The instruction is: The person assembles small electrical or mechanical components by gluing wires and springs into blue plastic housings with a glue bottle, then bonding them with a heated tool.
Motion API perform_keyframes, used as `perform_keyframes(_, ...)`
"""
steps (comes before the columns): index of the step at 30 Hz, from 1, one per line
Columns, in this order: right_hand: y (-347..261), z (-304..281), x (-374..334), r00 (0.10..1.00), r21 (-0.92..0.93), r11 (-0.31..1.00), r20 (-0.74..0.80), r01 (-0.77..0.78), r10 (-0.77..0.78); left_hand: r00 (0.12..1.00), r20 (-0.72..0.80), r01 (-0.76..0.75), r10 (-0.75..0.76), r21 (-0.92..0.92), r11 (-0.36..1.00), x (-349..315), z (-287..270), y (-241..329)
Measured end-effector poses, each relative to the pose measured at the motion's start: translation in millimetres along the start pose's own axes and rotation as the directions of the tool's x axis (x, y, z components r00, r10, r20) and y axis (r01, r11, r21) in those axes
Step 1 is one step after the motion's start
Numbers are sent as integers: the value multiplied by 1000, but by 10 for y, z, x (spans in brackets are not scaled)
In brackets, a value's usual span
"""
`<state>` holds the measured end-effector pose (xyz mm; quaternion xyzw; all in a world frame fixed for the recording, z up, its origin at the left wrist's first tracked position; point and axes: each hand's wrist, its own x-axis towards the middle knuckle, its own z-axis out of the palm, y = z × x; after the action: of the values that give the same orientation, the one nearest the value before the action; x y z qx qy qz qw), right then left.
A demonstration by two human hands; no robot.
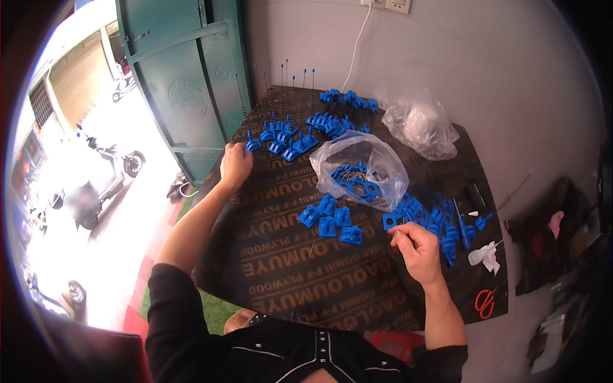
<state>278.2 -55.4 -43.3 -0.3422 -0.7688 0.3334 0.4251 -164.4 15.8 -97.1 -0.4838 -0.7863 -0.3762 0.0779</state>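
At the far left edge of the dark plywood tabletop (281, 230), my left hand (236, 167) has its fingers closed at the side of a small blue plastic piece (253, 143) with an upright peg. Similar pegged blue pieces (297, 148) stand in a group just to its right. My right hand (416, 253) is pinched closed near the front right. What lies between its fingertips is too small to make out. Right behind those fingertips sits a square blue piece with a hole (390, 221). Several loose blue pieces (327, 226) lie left of the hand.
An opened clear bag (399, 185) holds blue parts and small metal bits. Another crumpled bag (421, 127) sits behind it. Screwdriver (464, 233), white tissue (488, 258) and red-handled scissors (484, 304) lie right. Thin rods with blue tips (293, 89) rise at the back.
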Motion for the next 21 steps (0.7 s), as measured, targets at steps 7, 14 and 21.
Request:
perform_keyframes(7, 18, -27, -1, 1000, 0, 1000, -19, -22, 22, 969, 45, -223, 245, -284, 933, -510, -405, 871)
perform_keyframes(14, 45, -1, -10, 998, 36, 998, -6, -57, 57, 837, 478, -27, 268, -452, 891, -572, -361, 1558)
perform_keyframes(21, 57, 60, -28, 1000, 26, 1000, 16, -6, 6, 848, 512, 35, 133, -306, 951, -338, 170, 1671)
